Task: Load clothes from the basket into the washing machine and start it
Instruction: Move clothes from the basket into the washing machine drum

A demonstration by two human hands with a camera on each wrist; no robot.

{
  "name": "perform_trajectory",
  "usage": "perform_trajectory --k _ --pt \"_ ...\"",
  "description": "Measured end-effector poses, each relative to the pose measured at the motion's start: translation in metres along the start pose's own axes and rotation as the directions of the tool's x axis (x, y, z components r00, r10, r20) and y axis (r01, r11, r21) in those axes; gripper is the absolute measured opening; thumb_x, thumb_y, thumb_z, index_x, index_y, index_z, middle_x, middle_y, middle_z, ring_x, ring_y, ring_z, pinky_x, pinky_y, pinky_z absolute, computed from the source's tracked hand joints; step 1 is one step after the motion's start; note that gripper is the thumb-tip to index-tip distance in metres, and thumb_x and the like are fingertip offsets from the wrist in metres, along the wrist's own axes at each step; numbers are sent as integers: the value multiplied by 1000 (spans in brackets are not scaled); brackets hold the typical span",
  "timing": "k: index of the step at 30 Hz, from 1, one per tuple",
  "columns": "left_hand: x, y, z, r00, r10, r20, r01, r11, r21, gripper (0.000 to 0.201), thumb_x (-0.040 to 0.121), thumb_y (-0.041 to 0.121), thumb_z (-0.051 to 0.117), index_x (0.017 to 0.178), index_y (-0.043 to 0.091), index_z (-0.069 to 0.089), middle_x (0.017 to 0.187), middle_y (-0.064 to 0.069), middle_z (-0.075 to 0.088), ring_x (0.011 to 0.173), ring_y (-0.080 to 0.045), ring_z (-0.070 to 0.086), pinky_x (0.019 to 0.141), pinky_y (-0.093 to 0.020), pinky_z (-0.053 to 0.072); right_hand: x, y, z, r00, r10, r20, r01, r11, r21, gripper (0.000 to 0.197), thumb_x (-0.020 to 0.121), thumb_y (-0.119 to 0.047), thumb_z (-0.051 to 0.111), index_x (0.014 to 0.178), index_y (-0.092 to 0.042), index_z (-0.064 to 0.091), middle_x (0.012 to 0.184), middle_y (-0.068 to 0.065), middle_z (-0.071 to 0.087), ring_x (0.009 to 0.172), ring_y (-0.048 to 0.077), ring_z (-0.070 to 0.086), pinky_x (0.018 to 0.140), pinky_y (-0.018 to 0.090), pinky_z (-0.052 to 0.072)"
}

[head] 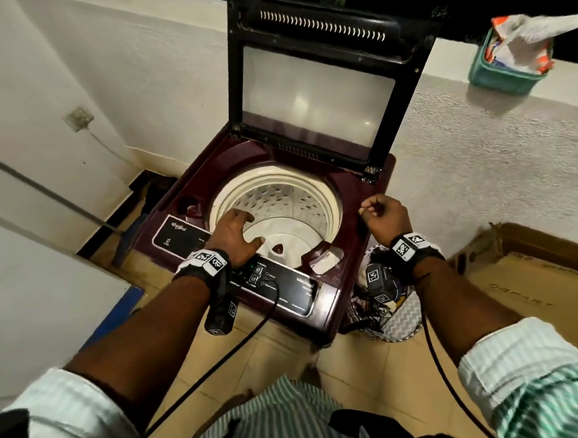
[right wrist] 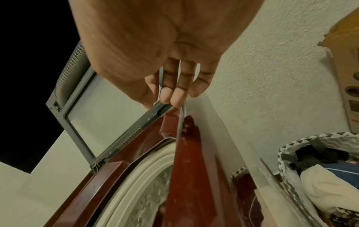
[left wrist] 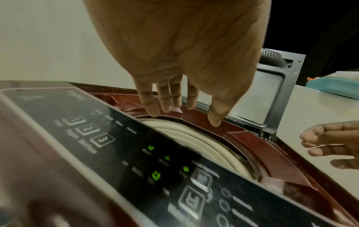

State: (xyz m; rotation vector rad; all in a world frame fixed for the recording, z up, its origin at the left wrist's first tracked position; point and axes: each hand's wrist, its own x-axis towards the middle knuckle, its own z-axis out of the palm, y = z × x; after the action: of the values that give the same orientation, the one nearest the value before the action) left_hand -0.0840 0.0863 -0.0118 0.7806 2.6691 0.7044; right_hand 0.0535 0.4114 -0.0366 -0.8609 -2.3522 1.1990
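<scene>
The maroon top-loading washing machine [head: 206, 169] stands with its glass lid [head: 318, 95] upright and open. Nothing shows inside its perforated drum [head: 280, 199] [right wrist: 153, 184]. My left hand [head: 237, 234] [left wrist: 184, 113] hovers over the drum's front rim, fingers spread and relaxed, holding nothing. Green lights glow on the control panel [head: 294, 288] [left wrist: 155, 161] below that wrist. My right hand [head: 385, 214] [right wrist: 170, 93] [left wrist: 330, 142] hangs over the machine's right edge with its fingers curled, empty. The patterned basket [head: 401, 316] [right wrist: 285, 155] sits on the floor right of the machine, with clothes [right wrist: 330, 181] inside.
A rough white wall runs right behind the machine and basket. On its ledge stands a teal tub [head: 506, 63] with packets. A flat cardboard box [head: 532, 274] leans at the right. A white cabinet side [head: 36, 296] borders the left. Black cables trail from both wrists.
</scene>
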Motion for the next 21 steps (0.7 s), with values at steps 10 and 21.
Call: perform_trajectory --k 10,21 --pt "-91 35 43 998 49 -48 -51 997 -55 52 71 42 70 110 9 64 116 -12 56 107 -30 56 98 -38 48 -93 29 -20 996 -50 77 51 999 -2 9 84 -5 68 89 -12 71 82 12 72 67 18 61 64 0 43" --pt "-203 83 110 994 80 -81 -84 995 -58 51 73 39 72 115 11 64 122 -9 55 113 -29 54 99 -38 48 -208 72 -58 982 -72 173 66 997 40 17 85 -2 70 86 -19 68 80 0 69 69 12 61 68 2 43"
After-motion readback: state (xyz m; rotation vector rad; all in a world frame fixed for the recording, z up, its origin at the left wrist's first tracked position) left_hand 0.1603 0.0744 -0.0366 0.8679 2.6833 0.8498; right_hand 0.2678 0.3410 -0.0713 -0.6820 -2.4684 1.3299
